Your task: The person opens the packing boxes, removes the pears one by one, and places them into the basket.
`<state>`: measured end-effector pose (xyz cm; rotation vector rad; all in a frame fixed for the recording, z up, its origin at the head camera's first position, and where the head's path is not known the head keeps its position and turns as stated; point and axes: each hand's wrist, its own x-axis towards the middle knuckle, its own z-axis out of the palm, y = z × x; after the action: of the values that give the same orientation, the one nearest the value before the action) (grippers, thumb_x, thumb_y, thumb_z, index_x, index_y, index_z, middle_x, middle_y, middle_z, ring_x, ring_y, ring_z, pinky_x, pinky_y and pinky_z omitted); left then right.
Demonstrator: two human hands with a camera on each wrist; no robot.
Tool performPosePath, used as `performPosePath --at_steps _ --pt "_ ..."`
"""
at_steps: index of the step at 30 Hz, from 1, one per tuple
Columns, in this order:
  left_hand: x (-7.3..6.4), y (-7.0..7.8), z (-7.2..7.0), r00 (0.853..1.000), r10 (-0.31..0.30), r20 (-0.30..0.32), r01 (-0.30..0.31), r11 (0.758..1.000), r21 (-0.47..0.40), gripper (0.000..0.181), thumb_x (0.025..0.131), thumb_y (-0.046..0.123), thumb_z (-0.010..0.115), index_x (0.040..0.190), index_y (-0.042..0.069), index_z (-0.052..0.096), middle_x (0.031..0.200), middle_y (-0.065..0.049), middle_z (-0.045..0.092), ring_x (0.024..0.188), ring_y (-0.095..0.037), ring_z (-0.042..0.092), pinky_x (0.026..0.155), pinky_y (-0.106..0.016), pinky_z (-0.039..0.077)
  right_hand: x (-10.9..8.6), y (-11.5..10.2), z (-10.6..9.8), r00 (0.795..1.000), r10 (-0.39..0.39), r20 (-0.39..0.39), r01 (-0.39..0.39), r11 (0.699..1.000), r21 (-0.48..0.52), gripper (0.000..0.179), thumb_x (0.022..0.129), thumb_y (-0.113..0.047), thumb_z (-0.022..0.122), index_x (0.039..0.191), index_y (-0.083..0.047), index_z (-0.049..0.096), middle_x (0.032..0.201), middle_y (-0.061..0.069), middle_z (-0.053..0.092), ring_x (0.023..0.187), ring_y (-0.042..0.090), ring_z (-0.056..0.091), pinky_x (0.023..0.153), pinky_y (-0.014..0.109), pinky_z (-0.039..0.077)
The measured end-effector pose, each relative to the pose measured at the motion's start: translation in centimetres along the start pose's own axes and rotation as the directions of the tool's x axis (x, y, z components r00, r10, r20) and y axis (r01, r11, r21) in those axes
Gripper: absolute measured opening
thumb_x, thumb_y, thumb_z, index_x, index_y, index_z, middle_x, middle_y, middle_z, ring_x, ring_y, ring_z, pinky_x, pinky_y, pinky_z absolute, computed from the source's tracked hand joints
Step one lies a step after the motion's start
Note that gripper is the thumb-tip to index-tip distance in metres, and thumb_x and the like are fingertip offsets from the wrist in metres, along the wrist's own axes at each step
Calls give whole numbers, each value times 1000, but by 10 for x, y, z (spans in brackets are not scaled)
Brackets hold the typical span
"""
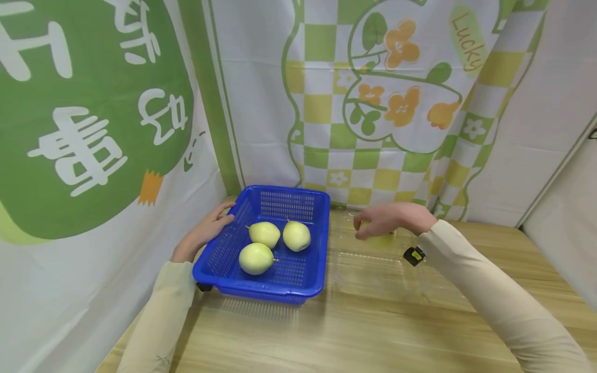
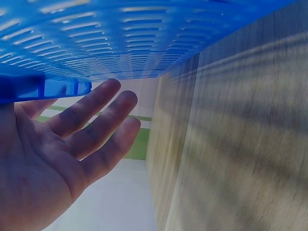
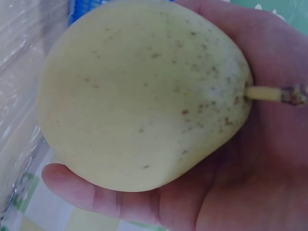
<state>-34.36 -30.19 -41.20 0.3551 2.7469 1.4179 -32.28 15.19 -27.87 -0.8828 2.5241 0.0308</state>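
My right hand (image 1: 389, 220) holds a pale yellow-green pear (image 3: 144, 96) over the clear plastic container (image 1: 368, 264). In the right wrist view the pear lies against the palm, stem toward the wrist. In the head view the hand covers much of it. My left hand (image 1: 207, 230) rests at the left rim of a blue basket (image 1: 325, 243). The left wrist view shows its loosely extended fingers (image 2: 110, 113) beside the basket's outer wall, below the rim; the thumb is hidden there. Inside the basket lie three pears, among them a front pear (image 1: 256, 259).
The basket and container stand side by side on a wooden table (image 1: 373, 331). A patterned cloth (image 1: 261, 103) hangs behind them, and a printed cloth (image 1: 154, 248) closes off the left. A white panel (image 1: 569, 217) stands at the right.
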Motion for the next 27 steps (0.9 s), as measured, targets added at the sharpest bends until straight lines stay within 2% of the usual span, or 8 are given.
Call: performPosePath --at_steps 4,7,12,15,21,27 --pt "-2 1 -1 1000 -8 -4 8 999 31 55 107 32 38 156 14 21 151 -29 37 126 -46 50 103 -58 40 7 -14 -4 1000 -14 -5 14 1000 -6 33 96 -40 51 120 -20 61 126 2 58 101 17 53 84 35 44" --pt "-2 0 -1 1000 -8 -11 9 999 48 55 107 32 38 156 14 22 156 -27 30 132 -47 45 106 -61 36 12 -22 -6 1000 -25 -15 25 1000 -10 30 94 -40 53 115 -21 62 118 1 60 98 17 54 80 34 44" --pt "0 -2 -1 1000 -7 -15 8 999 33 54 107 32 38 156 14 23 152 -27 37 125 -45 52 103 -57 40 21 -36 -10 997 -76 -33 75 997 -36 29 92 -37 55 112 -18 64 106 0 62 90 16 56 76 31 46" --pt "2 -2 0 1000 -3 -6 4 1000 25 55 107 31 38 156 13 22 148 -28 41 120 -44 56 100 -55 43 25 -45 -12 994 -102 -36 100 994 -48 29 92 -35 55 112 -16 65 104 0 63 90 15 57 77 30 47" --pt "1 1 -1 1000 3 -3 -3 1000 13 55 107 30 38 156 11 21 142 -31 47 115 -43 59 98 -53 45 31 -63 -20 996 -89 -30 85 992 -96 27 91 -39 57 109 -21 65 103 -1 62 92 16 55 75 31 46" --pt "2 0 -1 1000 1 1 -1 1000 7 56 106 30 38 156 11 20 147 -29 42 118 -43 57 99 -53 45 40 -79 -22 995 -98 -29 94 988 -119 28 90 -39 56 110 -23 65 106 -2 61 93 15 55 72 30 46"
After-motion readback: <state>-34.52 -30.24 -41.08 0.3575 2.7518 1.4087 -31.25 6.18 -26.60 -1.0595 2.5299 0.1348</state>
